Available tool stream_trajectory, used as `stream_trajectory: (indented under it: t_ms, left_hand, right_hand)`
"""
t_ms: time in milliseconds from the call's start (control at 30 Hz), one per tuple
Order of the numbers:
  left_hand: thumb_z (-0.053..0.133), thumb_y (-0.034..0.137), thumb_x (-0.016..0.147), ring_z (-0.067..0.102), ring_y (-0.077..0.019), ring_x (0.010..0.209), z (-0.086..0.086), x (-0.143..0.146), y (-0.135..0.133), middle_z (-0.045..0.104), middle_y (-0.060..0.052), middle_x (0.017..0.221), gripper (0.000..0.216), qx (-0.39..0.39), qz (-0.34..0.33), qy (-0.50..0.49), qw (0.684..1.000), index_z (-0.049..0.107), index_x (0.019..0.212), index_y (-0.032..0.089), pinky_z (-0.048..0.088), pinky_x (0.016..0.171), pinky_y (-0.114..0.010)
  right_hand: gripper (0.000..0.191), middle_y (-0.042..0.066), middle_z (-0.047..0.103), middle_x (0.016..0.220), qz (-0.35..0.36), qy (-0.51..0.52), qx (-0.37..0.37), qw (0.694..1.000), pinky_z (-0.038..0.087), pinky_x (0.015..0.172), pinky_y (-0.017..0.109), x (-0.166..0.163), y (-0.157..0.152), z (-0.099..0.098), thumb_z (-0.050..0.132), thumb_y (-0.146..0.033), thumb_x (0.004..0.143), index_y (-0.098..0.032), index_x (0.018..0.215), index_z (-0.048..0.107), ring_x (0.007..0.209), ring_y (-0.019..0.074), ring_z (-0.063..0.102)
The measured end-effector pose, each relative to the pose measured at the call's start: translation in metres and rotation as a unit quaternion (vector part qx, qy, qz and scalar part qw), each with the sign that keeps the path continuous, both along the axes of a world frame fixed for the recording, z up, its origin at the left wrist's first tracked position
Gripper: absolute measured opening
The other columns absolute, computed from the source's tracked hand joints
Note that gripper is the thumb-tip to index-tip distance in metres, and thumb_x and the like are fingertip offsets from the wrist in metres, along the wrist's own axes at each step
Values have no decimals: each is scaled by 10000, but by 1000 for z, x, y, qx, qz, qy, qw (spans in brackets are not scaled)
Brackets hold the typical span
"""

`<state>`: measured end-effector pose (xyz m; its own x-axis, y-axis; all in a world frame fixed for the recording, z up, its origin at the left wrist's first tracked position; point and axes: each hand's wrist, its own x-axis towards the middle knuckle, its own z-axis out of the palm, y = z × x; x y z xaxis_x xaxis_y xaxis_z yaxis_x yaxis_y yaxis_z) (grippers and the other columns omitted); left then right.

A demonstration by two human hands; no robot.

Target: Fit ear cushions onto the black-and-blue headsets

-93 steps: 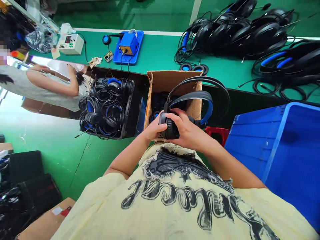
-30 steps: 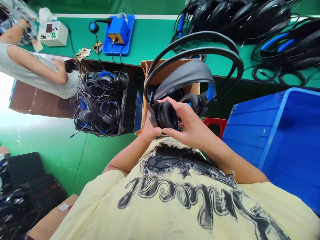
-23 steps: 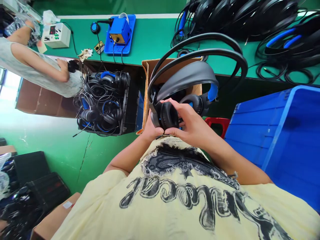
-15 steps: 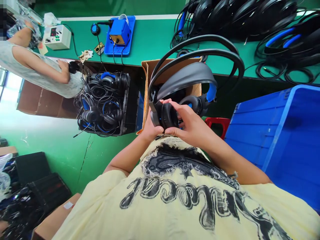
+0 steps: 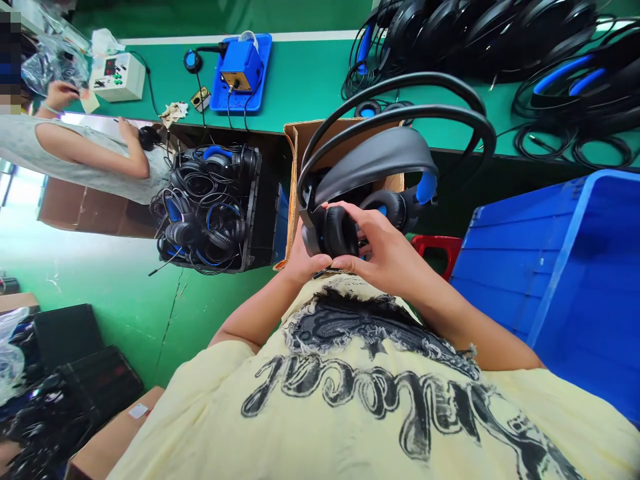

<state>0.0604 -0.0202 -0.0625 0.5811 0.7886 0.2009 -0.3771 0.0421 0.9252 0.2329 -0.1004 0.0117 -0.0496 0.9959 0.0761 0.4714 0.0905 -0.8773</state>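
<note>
Held the black-and-blue headset chest-high, just above the near wall of an open cardboard box and clear of the counter. Clamped both hands on one padded ear cup: left hand beneath and behind it, right hand across the front, with fingers curled tight over the cushion rim. Left the second cup and the arched headband unsupported, rising away from the body.

Judged light and easily carried in one hand. Judged springy rather than stiff at the thin double hoop, soft and yielding at the cushion, and smooth and a little slippery on the plastic shell. Reckoned the safest hold to be at the cup housing or the padded strap, not the thin hoop wires or any trailing cable, both likely to bend or snag.

Saw a green counter running across the far side. Noted a blue soldering station on a blue tray near its left end, and a pale control box further left. Noted heaped black headsets and coiled cables towards the right end. Found a black crate crammed with headsets under the counter's near edge, left of the box, and a large blue bin at the right with a red stool beside it. Saw green floor below, and another person's arm at the far left.
</note>
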Motion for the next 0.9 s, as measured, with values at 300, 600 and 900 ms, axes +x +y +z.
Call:
stream_trajectory:
  t_ms: [300,600,900]
  left_hand:
    - [848,684,606,549,-362,1341,-2,-1,1,560,-99,1415,977,-8,7,18,1000,463,1418,302,407,1174,-568]
    - [845,648,635,594,-337,1283,1,-1,-2,579,-96,1384,923,-16,18,8,1000,462,1406,315,505,1073,-521]
    - [844,694,601,551,-364,1342,3,-2,-3,558,-112,1426,983,-27,19,39,999,447,1408,299,465,1117,-540]
  right_hand:
    - [815,120,550,1336,-5,3,-4,1000,561,1005,554,-2,2,-6,762,-441,854,-336,1551,354,1242,340,570]
    - [761,132,564,1339,3,17,4,1000,570,994,549,-2,4,-3,733,-472,871,-309,1534,396,1236,340,584]
    - [826,148,521,1372,4,13,4,1000,576,982,557,-2,2,-7,708,-516,881,-316,1581,318,1251,351,574]
